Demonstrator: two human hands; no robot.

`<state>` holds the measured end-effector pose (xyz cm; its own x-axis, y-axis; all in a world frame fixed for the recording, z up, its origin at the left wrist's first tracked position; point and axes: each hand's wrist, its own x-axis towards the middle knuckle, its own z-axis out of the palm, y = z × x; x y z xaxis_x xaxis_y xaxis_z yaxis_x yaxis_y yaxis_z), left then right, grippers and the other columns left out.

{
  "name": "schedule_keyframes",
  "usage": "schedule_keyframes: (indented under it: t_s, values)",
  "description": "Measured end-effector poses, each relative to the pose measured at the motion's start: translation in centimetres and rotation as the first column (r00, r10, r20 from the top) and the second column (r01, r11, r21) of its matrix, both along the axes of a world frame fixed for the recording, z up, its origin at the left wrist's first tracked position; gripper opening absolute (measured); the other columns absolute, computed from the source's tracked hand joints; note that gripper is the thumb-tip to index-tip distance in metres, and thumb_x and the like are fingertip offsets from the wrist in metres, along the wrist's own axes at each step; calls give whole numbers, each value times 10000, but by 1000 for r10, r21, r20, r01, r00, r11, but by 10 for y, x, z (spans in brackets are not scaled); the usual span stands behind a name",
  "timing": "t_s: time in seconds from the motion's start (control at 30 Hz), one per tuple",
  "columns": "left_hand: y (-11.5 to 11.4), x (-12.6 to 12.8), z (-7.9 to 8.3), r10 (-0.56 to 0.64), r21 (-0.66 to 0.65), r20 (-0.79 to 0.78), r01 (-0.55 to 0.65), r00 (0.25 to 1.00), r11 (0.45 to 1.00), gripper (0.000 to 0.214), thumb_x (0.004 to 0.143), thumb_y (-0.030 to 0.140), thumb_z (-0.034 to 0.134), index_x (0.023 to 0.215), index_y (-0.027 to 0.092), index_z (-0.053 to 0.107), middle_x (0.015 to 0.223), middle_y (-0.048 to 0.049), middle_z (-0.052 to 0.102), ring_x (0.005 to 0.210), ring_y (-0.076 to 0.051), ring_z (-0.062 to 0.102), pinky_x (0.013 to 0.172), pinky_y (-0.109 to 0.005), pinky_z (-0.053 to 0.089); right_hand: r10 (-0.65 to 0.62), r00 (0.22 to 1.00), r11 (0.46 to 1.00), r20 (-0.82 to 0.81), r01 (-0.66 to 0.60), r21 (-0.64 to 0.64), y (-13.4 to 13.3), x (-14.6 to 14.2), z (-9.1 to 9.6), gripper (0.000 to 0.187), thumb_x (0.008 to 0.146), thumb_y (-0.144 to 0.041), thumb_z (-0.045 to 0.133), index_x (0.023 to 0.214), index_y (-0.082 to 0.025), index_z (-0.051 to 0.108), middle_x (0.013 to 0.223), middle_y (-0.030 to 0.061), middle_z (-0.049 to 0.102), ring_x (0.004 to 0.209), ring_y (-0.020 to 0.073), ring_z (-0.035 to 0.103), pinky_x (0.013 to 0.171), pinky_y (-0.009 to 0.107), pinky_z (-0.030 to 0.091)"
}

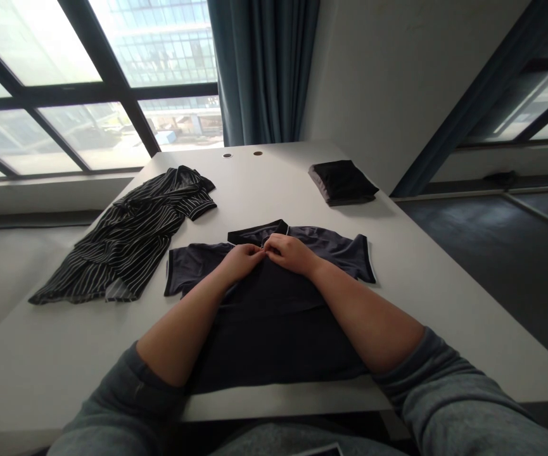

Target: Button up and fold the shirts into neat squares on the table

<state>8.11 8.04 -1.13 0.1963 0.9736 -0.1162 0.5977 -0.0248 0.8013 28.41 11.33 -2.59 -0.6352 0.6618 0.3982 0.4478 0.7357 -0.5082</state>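
Left hand (pixel 246 258) and right hand (pixel 291 253) together at frame center, fingertips meeting, both pinched on dark polo shirt (pixel 283 342) just below collar (pixel 241 237); exact grip hidden. Close pinch likely suits small detail at neck opening. Shirt flat on white table (pixel 264 190), center to lower center, collar away from person, presumably for easy reach. Striped garment (pixel 133 228) loose at left, folded dark clothing (pixel 344 180) upper right, both apart from shirt, probably leaving working room. Blue curtain (pixel 264 69) top center.

Washed-out daylight glares through the black-framed glass window (pixel 83 90) at upper left, leaving the dark black-collared short-sleeved fabric shirt (pixel 283 335) at centre dim, while wide-angle distortion stretches the frame's edges.
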Motion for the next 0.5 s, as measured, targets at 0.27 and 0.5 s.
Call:
schedule_keyframes:
  t_s: [0.27, 0.5]
  values:
    - [-2, 4, 0, 60, 119, -87, -49, 994, 992, 139, 824, 295, 721, 896, 186, 769, 847, -36, 784, 758, -200, 691, 679, -289, 456, -1, 999, 1000, 52, -1, 25, -1, -2, 4, 66, 946, -126, 642, 938, -176, 685, 981, 57, 693, 928, 186, 652, 839, 275, 474]
    - [-3, 3, 1, 93, 156, -122, -73, 988, 985, 57, 801, 238, 701, 772, 193, 721, 771, -19, 749, 704, -178, 643, 629, -278, 409, 31, 999, 999, 27, -31, 4, 0, -2, 4, 94, 962, -124, 624, 938, -177, 697, 992, 60, 707, 946, 188, 665, 865, 284, 493]
